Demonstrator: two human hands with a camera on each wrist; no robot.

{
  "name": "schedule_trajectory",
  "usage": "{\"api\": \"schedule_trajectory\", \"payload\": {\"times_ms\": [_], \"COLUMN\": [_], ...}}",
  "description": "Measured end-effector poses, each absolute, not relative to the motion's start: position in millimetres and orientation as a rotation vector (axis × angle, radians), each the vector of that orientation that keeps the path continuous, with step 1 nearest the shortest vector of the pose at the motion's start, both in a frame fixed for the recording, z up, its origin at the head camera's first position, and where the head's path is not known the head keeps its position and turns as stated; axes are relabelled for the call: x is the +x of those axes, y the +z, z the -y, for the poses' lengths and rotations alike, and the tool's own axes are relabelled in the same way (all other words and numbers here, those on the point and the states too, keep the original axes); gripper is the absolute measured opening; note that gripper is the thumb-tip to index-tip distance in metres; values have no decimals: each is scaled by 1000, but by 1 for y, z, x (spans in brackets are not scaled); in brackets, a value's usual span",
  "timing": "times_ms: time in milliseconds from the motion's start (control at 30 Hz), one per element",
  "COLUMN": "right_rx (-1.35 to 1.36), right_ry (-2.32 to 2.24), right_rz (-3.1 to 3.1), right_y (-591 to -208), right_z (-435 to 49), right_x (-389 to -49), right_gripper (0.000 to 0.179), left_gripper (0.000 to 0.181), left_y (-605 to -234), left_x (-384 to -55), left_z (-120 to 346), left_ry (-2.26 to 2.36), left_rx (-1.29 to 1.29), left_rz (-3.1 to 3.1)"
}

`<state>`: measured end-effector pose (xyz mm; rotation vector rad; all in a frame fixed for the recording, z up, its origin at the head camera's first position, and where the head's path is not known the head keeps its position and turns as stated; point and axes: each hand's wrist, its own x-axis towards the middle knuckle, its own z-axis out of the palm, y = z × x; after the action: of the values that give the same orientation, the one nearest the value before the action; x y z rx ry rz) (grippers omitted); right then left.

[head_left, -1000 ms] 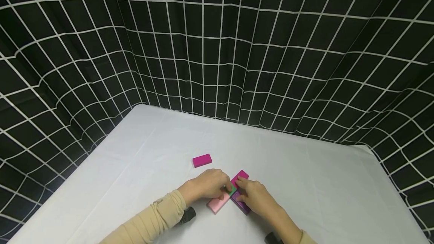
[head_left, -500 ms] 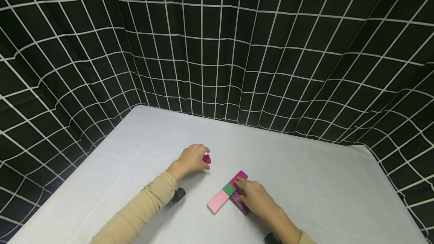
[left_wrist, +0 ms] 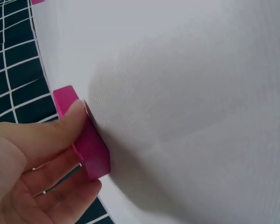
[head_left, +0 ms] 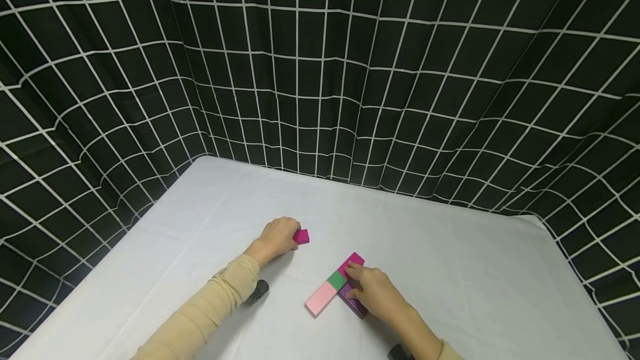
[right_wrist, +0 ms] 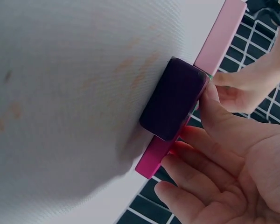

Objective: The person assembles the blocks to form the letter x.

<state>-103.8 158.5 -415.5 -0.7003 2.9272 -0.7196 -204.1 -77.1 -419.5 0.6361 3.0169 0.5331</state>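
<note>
Far end forward on the table, my left hand [head_left: 279, 235] grips a small magenta block [head_left: 302, 236]. In the left wrist view the thumb presses on one face of that block [left_wrist: 94, 149], with fingers behind it. A pink block [head_left: 320, 299], a green block [head_left: 337, 280] and a second magenta block [head_left: 356, 259] form a diagonal row. Beside the row lies a dark purple block [head_left: 353, 303], its end by the green one. My right hand [head_left: 378, 291] rests over the joint, fingers loosely bent on the second magenta block, thumb on the purple block. The hand partly covers both.
A white cloth covers the table [head_left: 450, 271]. Black curtain with a white grid [head_left: 320, 71] stands behind it and along the sides. Dark wrist camera mounts show under the left wrist [head_left: 259, 291] and the right wrist [head_left: 399, 351].
My left hand has left the row of blocks, reached forward and left to the lone magenta block, and taken hold of it. My right hand stays on the row.
</note>
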Motion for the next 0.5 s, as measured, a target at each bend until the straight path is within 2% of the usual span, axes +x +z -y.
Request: {"api": "schedule_trajectory", "payload": {"times_ms": [233,400,500], "right_rx": [-712,-695,-682], "right_ry": [-725,-725,-725], "right_rz": [-2933,-2928,-2926], "right_y": [-415,-413,-413], "right_z": [-158,-158,-157], "right_x": [-104,-104,-104], "right_gripper": [50,50,50], "left_gripper": [33,33,35], "left_y": [-417,-415,-424], "left_x": [-206,-208,-213], "left_z": [81,82,85], "left_ry": [562,572,599], "left_rx": [678,691,767], "left_rz": [-3010,-2977,-2984]}}
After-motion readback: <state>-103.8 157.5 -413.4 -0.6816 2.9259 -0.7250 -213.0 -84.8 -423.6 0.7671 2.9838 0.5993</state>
